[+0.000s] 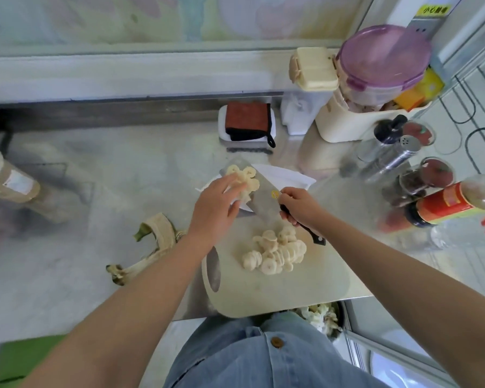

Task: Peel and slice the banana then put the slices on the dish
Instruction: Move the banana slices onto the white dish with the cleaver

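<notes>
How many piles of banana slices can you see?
2. The upper pile sits on the cleaver at the left hand over the dish; the lower pile on the cutting board. The hand may hide slices.

Shiny steel counter (pixel 101 197) against a pastel-patterned wall (pixel 123 18), soft even light throughout.

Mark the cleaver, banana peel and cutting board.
cleaver (pixel 261 205): head view, flat of the blade
banana peel (pixel 165 233): head view, pale inner strip
cutting board (pixel 291 292): head view, bare surface near the person
</notes>
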Demonstrator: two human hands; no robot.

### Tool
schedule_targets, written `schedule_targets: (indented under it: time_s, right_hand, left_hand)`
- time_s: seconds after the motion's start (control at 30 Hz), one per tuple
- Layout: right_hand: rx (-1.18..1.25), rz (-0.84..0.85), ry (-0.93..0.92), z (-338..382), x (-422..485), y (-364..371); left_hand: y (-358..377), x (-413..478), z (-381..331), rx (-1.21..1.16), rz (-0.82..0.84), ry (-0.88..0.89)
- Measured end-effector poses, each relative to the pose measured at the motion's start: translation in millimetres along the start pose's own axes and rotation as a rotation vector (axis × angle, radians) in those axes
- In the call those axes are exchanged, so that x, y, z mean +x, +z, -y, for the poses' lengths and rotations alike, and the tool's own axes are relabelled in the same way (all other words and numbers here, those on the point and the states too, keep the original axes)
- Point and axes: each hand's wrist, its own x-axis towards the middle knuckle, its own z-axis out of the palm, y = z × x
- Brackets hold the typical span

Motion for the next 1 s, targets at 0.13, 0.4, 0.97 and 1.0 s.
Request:
schedule_targets:
  time_s: [0.13, 0.4, 0.97, 1.0]
  right_hand:
    - [0.002, -0.017, 0.005, 6, 7, 5]
    - [-0.066, -0.030, 0.011, 4, 15, -1]
    - [-0.203, 0.005, -0.049, -19, 10, -33]
    - [-0.196, 0.008, -0.046, -19, 10, -34]
  left_hand:
    - [8, 17, 7, 0.133, 0.167, 0.194]
    - [21, 22, 14, 0.217, 0.288, 0.185]
    - [26, 31, -9, 0.184, 0.251, 0.045]
    - [28, 31, -9, 0.200, 0.295, 0.041]
